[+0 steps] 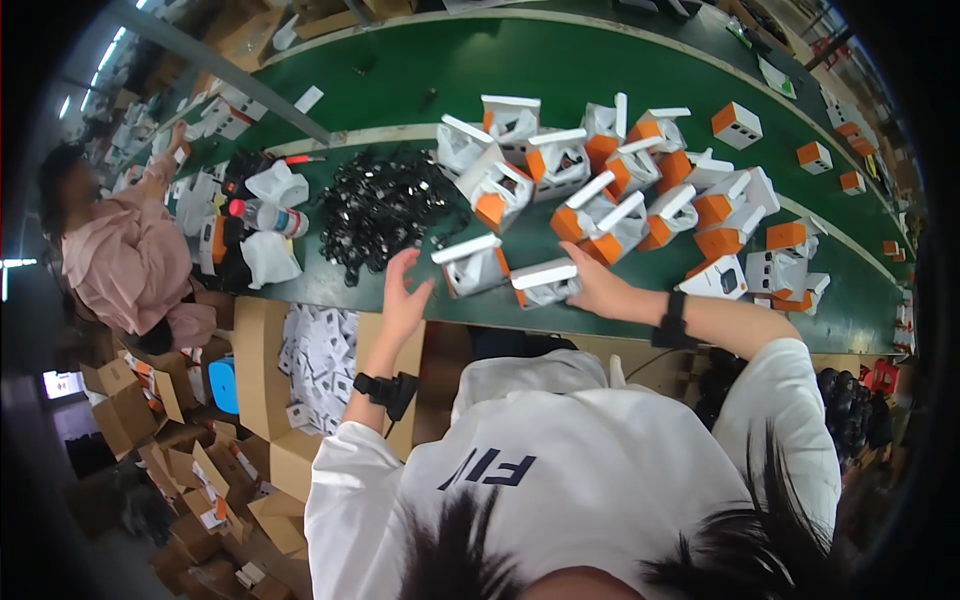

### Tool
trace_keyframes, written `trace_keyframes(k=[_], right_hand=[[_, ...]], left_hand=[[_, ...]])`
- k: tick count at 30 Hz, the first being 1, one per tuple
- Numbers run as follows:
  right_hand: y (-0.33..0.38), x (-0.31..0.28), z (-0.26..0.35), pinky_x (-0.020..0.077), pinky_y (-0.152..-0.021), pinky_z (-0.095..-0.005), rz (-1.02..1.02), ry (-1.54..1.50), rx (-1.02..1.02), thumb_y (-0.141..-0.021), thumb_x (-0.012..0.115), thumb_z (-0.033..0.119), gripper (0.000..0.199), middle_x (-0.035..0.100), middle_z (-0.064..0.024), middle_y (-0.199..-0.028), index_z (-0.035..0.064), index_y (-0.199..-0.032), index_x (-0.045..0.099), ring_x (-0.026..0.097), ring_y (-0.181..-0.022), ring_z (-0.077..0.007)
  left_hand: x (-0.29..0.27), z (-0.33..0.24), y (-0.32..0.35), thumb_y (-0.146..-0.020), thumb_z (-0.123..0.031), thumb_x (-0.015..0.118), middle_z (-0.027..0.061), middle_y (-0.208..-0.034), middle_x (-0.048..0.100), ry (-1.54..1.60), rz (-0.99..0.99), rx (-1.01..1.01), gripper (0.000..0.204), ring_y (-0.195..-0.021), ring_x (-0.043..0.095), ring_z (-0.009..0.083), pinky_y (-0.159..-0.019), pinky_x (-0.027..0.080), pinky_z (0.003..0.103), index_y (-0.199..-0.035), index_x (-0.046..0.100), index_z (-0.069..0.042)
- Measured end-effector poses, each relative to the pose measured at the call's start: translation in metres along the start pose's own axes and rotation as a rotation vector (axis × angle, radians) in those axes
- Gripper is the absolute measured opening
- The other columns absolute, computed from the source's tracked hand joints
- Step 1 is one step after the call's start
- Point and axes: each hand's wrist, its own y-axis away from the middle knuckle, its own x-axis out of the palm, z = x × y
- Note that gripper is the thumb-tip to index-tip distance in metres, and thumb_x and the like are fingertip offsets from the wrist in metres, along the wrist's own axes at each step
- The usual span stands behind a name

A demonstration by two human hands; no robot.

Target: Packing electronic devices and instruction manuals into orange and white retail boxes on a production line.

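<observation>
Beside you, low left: one brown carton (258, 370) filled with small white packets (322, 360). Your left hand (404, 300): fingers spread, nothing in it, raised just in front of a heap of black cables (385, 205). Your right hand (598, 288): against the right side of a white box (546, 294); whether it grips firmly, you cannot tell. That box: near edge of the green table (400, 75), flap up, just right of an orange-and-white box (474, 272). Behind: a cluster of similar flap-up boxes (560, 165). Left of the cables: one clear bottle (272, 218), red cap. Farther right: one closed box (737, 125), orange and white.
</observation>
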Motion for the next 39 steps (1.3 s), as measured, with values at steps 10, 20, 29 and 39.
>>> trace_keyframes(k=[10,20,29,39], right_hand=[[-0.051,-0.157,0.202,0.0463,-0.077,-0.0365,0.181,0.304,0.518,-0.078,0.062,0.016,0.041,0.06,-0.0172,-0.098,0.0053,-0.116,0.051,0.058,-0.089,-0.0308],[-0.005,-0.097,0.209,0.0475,-0.068,-0.0289,0.073,-0.045,1.011,-0.074,0.062,0.011,0.038,0.061,-0.0123,-0.09,0.0004,-0.11,0.053,0.06,-0.076,-0.0198],[-0.048,-0.081,0.215,0.0475,-0.076,-0.0291,-0.216,-0.331,1.191,-0.073,0.06,-0.001,0.04,0.061,-0.0105,-0.098,-0.002,-0.111,0.052,0.059,-0.088,-0.0186],[-0.061,-0.079,0.185,0.0431,-0.08,-0.0264,-0.2,-0.374,1.11,-0.082,0.052,0.003,0.028,0.061,-0.0089,-0.093,0.0003,-0.11,0.053,0.056,-0.086,-0.0166]], left_hand=[[-0.116,0.028,-0.287,-0.07,-0.019,0.068,0.016,-0.103,0.059,-0.233,0.04,0.106,0.039,-0.095,0.056,0.0303,-0.084,0.044,0.036,-0.103,0.057,-0.002],[-0.069,0.079,-0.513,-0.076,-0.024,0.063,0.0141,-0.139,0.028,-0.607,-0.137,0.014,0.066,-0.127,0.027,0.0329,-0.101,0.025,0.053,-0.132,0.031,-0.01],[-0.008,0.112,-0.581,-0.083,-0.035,0.057,0.0125,-0.112,0.048,-0.839,-0.027,-0.194,0.041,-0.106,0.049,0.0262,-0.08,0.045,0.046,-0.107,0.048,-0.003],[0.04,0.046,-0.467,-0.086,-0.037,0.048,0.0258,-0.095,0.06,-0.561,0.306,0.161,0.041,-0.087,0.059,0.0406,-0.074,0.047,0.048,-0.104,0.04,-0.001]])
